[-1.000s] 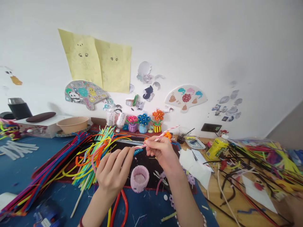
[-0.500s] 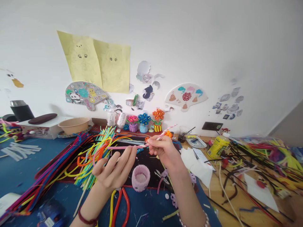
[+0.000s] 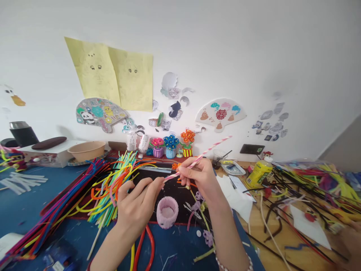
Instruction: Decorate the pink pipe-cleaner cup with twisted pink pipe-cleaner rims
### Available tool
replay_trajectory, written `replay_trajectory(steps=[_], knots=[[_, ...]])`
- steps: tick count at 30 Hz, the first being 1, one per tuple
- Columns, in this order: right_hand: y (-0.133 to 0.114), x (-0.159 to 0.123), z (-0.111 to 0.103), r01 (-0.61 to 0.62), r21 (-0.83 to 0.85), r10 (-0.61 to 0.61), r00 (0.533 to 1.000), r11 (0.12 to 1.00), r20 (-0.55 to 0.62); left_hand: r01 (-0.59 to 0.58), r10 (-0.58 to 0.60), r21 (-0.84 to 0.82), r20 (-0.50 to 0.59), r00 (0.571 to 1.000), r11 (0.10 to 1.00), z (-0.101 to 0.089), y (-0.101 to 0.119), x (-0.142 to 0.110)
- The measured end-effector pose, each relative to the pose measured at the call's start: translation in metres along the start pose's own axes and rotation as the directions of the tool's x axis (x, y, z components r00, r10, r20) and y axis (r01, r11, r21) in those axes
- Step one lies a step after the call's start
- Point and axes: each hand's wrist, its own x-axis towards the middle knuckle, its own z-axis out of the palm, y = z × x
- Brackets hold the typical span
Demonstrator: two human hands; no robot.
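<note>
A pink and white twisted pipe cleaner (image 3: 214, 145) stretches between my two hands, slanting up to the right. My left hand (image 3: 138, 203) pinches its lower left end between thumb and fingers. Further along, my right hand (image 3: 197, 175) grips the twisted length, with the striped end sticking out past it. Below the hands stands a fuzzy pale pink cup (image 3: 167, 217), open at the top. Purple pipe-cleaner flowers (image 3: 208, 238) lie beside my right forearm. Red tool handles (image 3: 149, 246) show near my left forearm.
Bundles of coloured pipe cleaners (image 3: 103, 197) lie to the left. Small potted pipe-cleaner flowers (image 3: 171, 145) line the wall. A yellow glue bottle (image 3: 259, 173), white paper (image 3: 308, 226) and black stems are on the right. A beige bowl (image 3: 87, 150) sits at the back left.
The pipe cleaner's striped end now reaches further up and right past my right hand. My left hand has moved right, and the loose pink length over it no longer shows.
</note>
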Motion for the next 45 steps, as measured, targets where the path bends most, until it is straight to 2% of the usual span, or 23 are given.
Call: replay_trajectory(steps=[4, 6, 8, 10, 11, 13, 14, 15, 16, 18, 20, 22, 26, 27, 28, 29, 31, 33, 34, 37, 39, 41, 45], knots=[[-0.001, -0.001, -0.005, 0.073, -0.018, -0.072, 0.997, 0.997, 0.037, 0.123, -0.117, -0.156, 0.053, 0.992, 0.98, -0.007, 0.012, 0.008], [-0.001, -0.001, -0.006, 0.125, -0.007, -0.125, 0.991, 0.992, 0.046, 0.217, -0.185, -0.262, 0.14, 0.973, 0.94, -0.01, 0.015, 0.01], [-0.001, -0.001, -0.006, 0.18, 0.013, -0.18, 0.982, 0.984, 0.049, 0.356, -0.263, -0.377, 0.276, 0.925, 0.855, -0.012, 0.014, 0.014], [0.0, 0.0, -0.006, 0.218, 0.031, -0.219, 0.974, 0.975, 0.055, 0.543, -0.314, -0.493, 0.474, 0.823, 0.679, -0.013, 0.012, 0.018], [0.001, 0.0, -0.007, 0.229, 0.041, -0.231, 0.971, 0.973, 0.062, 0.647, -0.316, -0.535, 0.583, 0.748, 0.544, -0.013, 0.011, 0.021], [0.004, 0.001, -0.007, 0.241, 0.062, -0.245, 0.966, 0.969, 0.078, 0.806, -0.24, -0.55, 0.771, 0.59, 0.218, -0.014, 0.01, 0.025], [0.006, 0.002, -0.007, 0.244, 0.075, -0.25, 0.964, 0.967, 0.088, 0.85, -0.187, -0.522, 0.831, 0.524, 0.065, -0.014, 0.01, 0.026], [0.007, 0.002, -0.007, 0.246, 0.09, -0.254, 0.962, 0.965, 0.096, 0.87, -0.139, -0.489, 0.867, 0.478, -0.058, -0.014, 0.01, 0.026], [0.008, 0.003, -0.006, 0.244, 0.102, -0.254, 0.962, 0.964, 0.101, 0.874, -0.104, -0.463, 0.886, 0.451, -0.149, -0.014, 0.011, 0.026], [0.01, 0.004, -0.005, 0.236, 0.115, -0.247, 0.964, 0.965, 0.097, 0.864, -0.074, -0.442, 0.896, 0.437, -0.24, -0.013, 0.014, 0.025], [0.011, 0.005, -0.004, 0.226, 0.119, -0.236, 0.969, 0.967, 0.078, 0.853, -0.084, -0.462, 0.886, 0.456, -0.242, -0.013, 0.017, 0.022], [0.011, 0.005, -0.004, 0.228, 0.122, -0.237, 0.97, 0.966, 0.061, 0.849, -0.121, -0.508, 0.861, 0.494, -0.148, -0.012, 0.018, 0.02], [0.009, 0.005, -0.004, 0.249, 0.137, -0.257, 0.965, 0.959, 0.049, 0.807, -0.248, -0.557, 0.768, 0.591, 0.198, -0.012, 0.017, 0.019], [0.009, 0.005, -0.004, 0.255, 0.141, -0.264, 0.963, 0.957, 0.053, 0.801, -0.258, -0.557, 0.758, 0.599, 0.221, -0.012, 0.018, 0.019], [0.01, 0.006, -0.003, 0.262, 0.145, -0.273, 0.96, 0.954, 0.058, 0.807, -0.25, -0.559, 0.767, 0.591, 0.191, -0.013, 0.018, 0.02], [0.01, 0.006, -0.003, 0.276, 0.153, -0.288, 0.955, 0.949, 0.065, 0.824, -0.228, -0.555, 0.793, 0.565, 0.114, -0.014, 0.019, 0.021], [0.012, 0.007, -0.002, 0.314, 0.184, -0.333, 0.94, 0.932, 0.082, 0.85, -0.173, -0.518, 0.85, 0.497, -0.101, -0.016, 0.021, 0.022], [0.013, 0.008, -0.002, 0.325, 0.218, -0.355, 0.928, 0.92, 0.115, 0.845, -0.161, -0.481, 0.876, 0.454, -0.234, -0.017, 0.022, 0.024], [0.014, 0.008, -0.002, 0.311, 0.222, -0.345, 0.928, 0.924, 0.138, 0.842, -0.176, -0.479, 0.877, 0.447, -0.248, -0.016, 0.022, 0.024], [0.013, 0.006, -0.002, 0.194, 0.145, -0.225, 0.943, 0.97, 0.243, 0.843, -0.215, -0.499, 0.862, 0.459, -0.201, -0.015, 0.021, 0.024], [0.012, 0.003, -0.001, 0.136, 0.085, -0.156, 0.942, 0.987, 0.297, 0.839, -0.224, -0.507, 0.857, 0.464, -0.2, -0.014, 0.019, 0.024], [0.011, 0.001, 0.0, 0.116, 0.057, -0.128, 0.939, 0.992, 0.32, 0.826, -0.232, -0.503, 0.861, 0.453, -0.254, -0.014, 0.018, 0.023], [0.012, -0.002, 0.003, 0.152, 0.028, -0.153, 0.939, 0.988, 0.307, 0.788, -0.215, -0.468, 0.884, 0.415, -0.4, -0.012, 0.019, 0.02]])
